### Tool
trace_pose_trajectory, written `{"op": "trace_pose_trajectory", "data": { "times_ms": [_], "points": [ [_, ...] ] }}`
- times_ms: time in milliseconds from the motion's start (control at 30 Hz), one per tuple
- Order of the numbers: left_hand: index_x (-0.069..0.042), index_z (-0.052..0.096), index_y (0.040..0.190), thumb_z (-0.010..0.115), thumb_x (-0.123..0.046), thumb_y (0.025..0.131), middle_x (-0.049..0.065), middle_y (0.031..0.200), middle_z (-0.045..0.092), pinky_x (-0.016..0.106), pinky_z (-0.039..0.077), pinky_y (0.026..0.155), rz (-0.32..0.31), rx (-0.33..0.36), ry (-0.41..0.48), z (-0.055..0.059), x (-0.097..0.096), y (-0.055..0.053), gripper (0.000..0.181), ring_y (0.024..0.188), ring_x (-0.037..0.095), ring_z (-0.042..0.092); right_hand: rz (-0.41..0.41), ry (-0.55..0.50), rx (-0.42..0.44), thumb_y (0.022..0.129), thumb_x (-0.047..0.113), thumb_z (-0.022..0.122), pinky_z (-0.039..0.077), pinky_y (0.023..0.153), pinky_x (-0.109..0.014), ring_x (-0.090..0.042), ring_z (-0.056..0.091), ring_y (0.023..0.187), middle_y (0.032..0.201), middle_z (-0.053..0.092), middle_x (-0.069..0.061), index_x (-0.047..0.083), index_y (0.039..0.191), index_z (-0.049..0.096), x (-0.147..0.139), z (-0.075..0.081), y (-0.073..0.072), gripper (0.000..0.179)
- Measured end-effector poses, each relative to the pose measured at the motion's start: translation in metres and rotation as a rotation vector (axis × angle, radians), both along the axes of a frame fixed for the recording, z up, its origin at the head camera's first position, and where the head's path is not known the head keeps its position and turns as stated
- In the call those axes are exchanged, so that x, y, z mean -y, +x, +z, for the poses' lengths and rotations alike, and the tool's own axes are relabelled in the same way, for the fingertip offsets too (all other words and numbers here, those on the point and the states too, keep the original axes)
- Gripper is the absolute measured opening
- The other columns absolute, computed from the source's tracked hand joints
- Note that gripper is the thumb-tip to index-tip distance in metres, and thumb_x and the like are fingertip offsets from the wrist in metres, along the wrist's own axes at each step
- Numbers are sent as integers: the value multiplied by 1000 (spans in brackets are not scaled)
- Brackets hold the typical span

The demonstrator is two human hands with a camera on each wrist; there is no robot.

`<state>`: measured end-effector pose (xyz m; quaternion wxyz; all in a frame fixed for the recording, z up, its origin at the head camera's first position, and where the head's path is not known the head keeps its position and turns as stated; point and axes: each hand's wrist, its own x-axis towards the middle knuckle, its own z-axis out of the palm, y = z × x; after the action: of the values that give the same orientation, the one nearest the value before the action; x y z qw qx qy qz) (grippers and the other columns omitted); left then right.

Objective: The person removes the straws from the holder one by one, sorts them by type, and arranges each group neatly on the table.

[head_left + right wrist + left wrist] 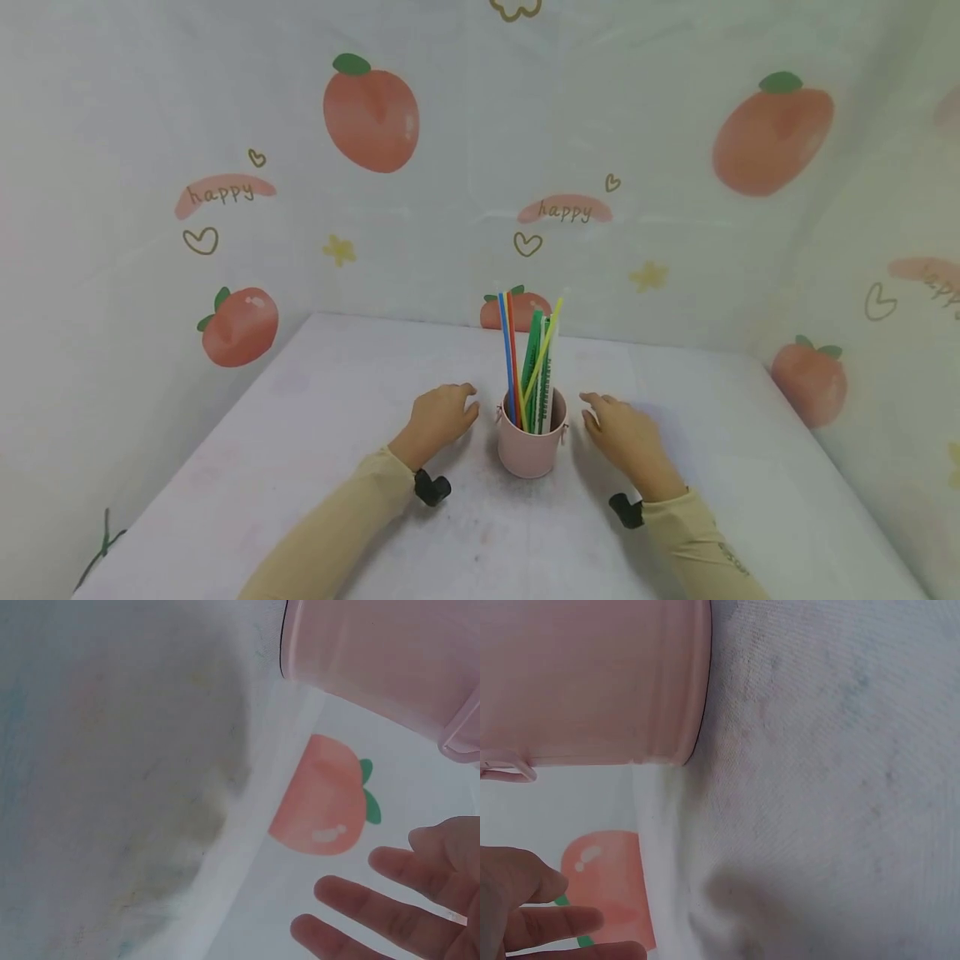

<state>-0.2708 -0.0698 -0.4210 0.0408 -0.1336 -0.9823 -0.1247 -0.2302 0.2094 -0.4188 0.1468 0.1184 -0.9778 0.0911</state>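
Note:
A pink bucket (527,454) with small side loops stands upright on the white-covered table, between my two hands. Leaning inside it are a blue stick (507,358), a red one (513,358), a yellow one (545,354) and green-and-white strips (534,367). My left hand (438,419) is just left of the bucket, apart from it, fingers relaxed and holding nothing. On the other side my right hand (625,437) hovers with its fingers spread and loose, also apart from the bucket. In both wrist views the bucket's pink wall (585,682) shows close to the fingers.
The white tabletop (300,467) has faint stains near the bucket. Behind it hangs a white cloth (465,167) printed with peaches, hearts and "happy", and it continues along both sides. A black wrist camera (432,487) sits below each hand. A dark green cord (103,546) shows at the lower left.

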Motion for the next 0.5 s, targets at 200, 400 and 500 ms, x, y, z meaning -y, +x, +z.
{"op": "trace_pose_trajectory", "data": {
  "times_ms": [200, 400, 500],
  "points": [
    [-16, 68, 117, 58, -32, 95, 6, 107, 72, 33, 53, 57, -8, -16, 23, 1, 1, -1, 29, 75, 15, 63, 3, -35, -29, 93, 16, 62, 51, 52, -37, -27, 68, 74, 101, 72, -11, 9, 117, 66, 1, 1, 1, 25],
    [-15, 69, 114, 59, -31, 94, 4, 100, 72, 33, 54, 58, -14, -8, 65, 0, 3, -3, 28, 79, 16, 66, -8, -48, -20, 93, 15, 61, 50, 52, -36, -24, 66, 70, 100, 72, -11, 8, 115, 67, 1, 4, 1, 23],
    [-16, 70, 113, 59, -31, 94, 3, 98, 72, 33, 54, 59, -9, 21, 84, -1, 4, -4, 27, 79, 16, 66, -16, -47, 3, 93, 16, 61, 50, 52, -35, -19, 63, 66, 98, 72, -10, 8, 115, 67, 2, 4, 2, 24]
  ]
}}
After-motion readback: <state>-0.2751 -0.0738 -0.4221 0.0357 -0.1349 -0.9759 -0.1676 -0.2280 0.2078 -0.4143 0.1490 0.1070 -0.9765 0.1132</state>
